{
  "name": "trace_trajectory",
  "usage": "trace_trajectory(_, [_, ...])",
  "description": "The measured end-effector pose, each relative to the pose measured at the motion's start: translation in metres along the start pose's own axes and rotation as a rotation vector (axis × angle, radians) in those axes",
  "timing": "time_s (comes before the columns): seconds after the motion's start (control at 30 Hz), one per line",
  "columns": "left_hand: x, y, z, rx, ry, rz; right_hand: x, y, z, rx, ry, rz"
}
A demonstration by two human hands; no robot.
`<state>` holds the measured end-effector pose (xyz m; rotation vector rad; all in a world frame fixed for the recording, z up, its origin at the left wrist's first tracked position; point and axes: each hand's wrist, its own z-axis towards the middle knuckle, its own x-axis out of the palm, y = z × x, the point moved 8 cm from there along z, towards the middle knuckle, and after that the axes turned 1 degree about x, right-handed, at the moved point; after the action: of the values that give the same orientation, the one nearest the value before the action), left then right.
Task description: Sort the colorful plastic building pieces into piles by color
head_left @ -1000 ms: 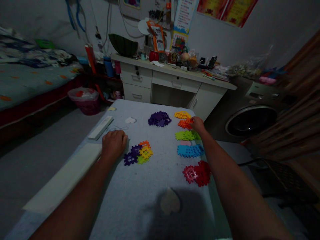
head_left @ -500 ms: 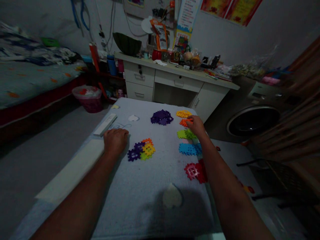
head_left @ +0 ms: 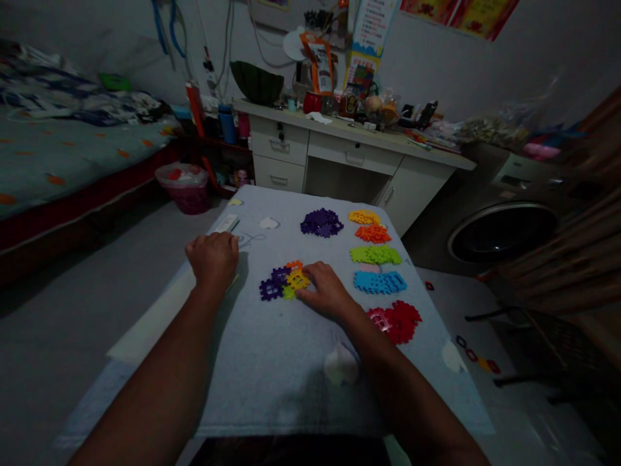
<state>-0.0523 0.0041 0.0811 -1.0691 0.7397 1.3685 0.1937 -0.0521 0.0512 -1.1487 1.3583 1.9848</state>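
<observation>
Small toothed plastic building tiles lie in colour groups on the cloth-covered table. My right hand is at the mixed cluster, thumb and fingers apart at the right edge of a yellow window tile. Beside that tile are purple tiles, an orange tile and a lime green tile. My left hand is curled into a fist over the table's left side, near a long white box. Its palm is hidden, so I cannot see whether anything is inside.
A purple pile lies at the back. Down the right side run yellow, orange, lime, blue and red piles. Beyond stand a white desk and a washing machine.
My right hand has moved from the orange pile left and nearer to the mixed cluster. My left hand has shifted slightly left and up, now covering part of the white box. The view has shifted slightly.
</observation>
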Motion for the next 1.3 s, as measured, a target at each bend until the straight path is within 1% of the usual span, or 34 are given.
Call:
trace_trajectory(0.1, [-0.001,0.003,0.0,-0.027,0.024,0.029,0.01,0.0,0.0,0.002,-0.016,-0.027])
trace_trajectory(0.2, [0.001,0.0,-0.001,-0.014,0.065,0.042,0.013,-0.004,0.0,0.008,-0.043,-0.025])
trace_trajectory(0.33, [0.005,-0.002,-0.002,-0.004,0.062,0.011,0.008,-0.005,-0.001,0.003,-0.086,0.031])
trace_trajectory(0.43, [0.011,-0.006,-0.003,0.013,0.057,-0.025,0.003,-0.006,-0.001,0.016,-0.126,0.059])
trace_trajectory(0.5, [0.019,-0.013,-0.004,0.055,0.073,-0.019,0.0,-0.008,-0.001,0.033,-0.157,0.077])
trace_trajectory(0.6, [0.029,-0.026,-0.006,0.159,0.101,-0.008,-0.004,-0.011,-0.001,0.062,-0.196,0.108])
trace_trajectory(0.67, [0.034,-0.03,-0.006,0.201,0.113,-0.001,-0.008,-0.015,-0.001,0.087,-0.224,0.114])
trace_trajectory(0.77, [0.039,-0.028,-0.005,0.2,0.13,0.017,-0.012,-0.021,-0.002,0.12,-0.257,0.089])
trace_trajectory(0.87, [0.043,-0.019,-0.003,0.159,0.152,0.036,-0.014,-0.027,-0.002,0.142,-0.285,0.082])
trace_trajectory(1.0, [0.038,-0.009,-0.003,0.093,0.099,0.06,-0.015,-0.038,-0.003,0.199,-0.312,0.134])
trace_trajectory(1.1, [0.032,-0.006,-0.004,0.076,0.058,0.064,-0.013,-0.045,-0.004,0.263,-0.293,0.16])
trace_trajectory(1.2, [0.028,-0.007,-0.006,0.065,0.02,0.065,-0.01,-0.048,-0.004,0.279,-0.264,0.096])
trace_trajectory(1.3, [0.023,-0.012,-0.007,0.064,-0.059,0.048,-0.008,-0.044,-0.006,0.239,-0.245,-0.012])
